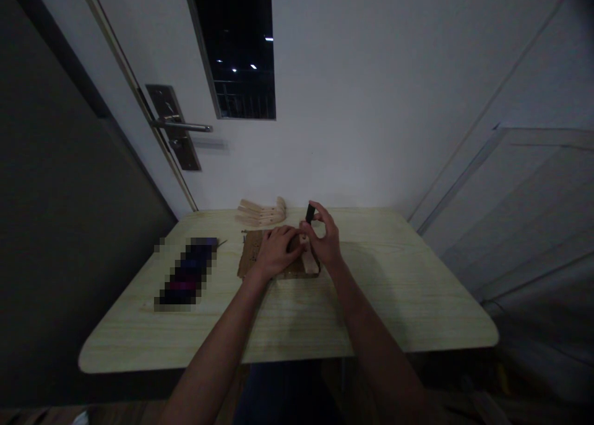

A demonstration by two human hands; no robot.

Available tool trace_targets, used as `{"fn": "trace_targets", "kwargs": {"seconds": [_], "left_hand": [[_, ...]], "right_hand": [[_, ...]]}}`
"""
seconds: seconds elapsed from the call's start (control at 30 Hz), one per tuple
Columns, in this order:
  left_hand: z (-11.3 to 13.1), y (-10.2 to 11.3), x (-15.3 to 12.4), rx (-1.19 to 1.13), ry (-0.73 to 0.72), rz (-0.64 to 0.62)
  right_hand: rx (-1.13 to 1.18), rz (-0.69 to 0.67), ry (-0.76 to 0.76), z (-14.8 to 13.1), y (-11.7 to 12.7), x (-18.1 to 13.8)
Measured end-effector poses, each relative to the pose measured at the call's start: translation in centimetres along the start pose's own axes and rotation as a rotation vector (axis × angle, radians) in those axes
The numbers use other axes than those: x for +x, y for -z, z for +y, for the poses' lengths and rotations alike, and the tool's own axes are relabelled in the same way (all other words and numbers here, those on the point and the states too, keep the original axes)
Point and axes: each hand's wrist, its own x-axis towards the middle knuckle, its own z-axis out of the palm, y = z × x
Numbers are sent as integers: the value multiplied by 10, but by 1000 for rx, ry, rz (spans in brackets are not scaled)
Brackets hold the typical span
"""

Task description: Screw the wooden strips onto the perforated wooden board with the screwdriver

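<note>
My right hand (327, 239) pinches a short black cylinder (310, 213), which looks like a tool handle, between thumb and fingers. It stands nearly upright, slightly tilted, over the far part of a pale wooden piece (310, 263) with a hole in it. The cylinder's lower end is hidden by my fingers. My left hand (278, 248) lies across a brown board (250, 252), its thumb and forefinger closed against the left side of the wooden piece. That piece lies along the board's right edge.
Several pale, curved wooden pieces (262, 213) with holes lie behind the board, near the white door (348, 103). A pixelated dark object (190, 273) is on the table (399, 289) at left. Small screws seem to lie by the board. The door has a metal handle (185, 127).
</note>
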Motion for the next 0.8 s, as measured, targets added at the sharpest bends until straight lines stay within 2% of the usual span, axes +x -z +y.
{"fn": "trace_targets", "kwargs": {"seconds": [0.23, 0.53, 0.67, 0.8], "left_hand": [[1, 1, -1, 0, 1, -3], [2, 3, -1, -1, 21, -17], [3, 3, -1, -1, 21, -19], [2, 3, -1, -11, 10, -17]], "right_hand": [[207, -129, -80, -6, 2, -1], [90, 20, -95, -2, -5, 1], [22, 25, -79, 0, -6, -1], [40, -42, -37, -4, -1, -2]]}}
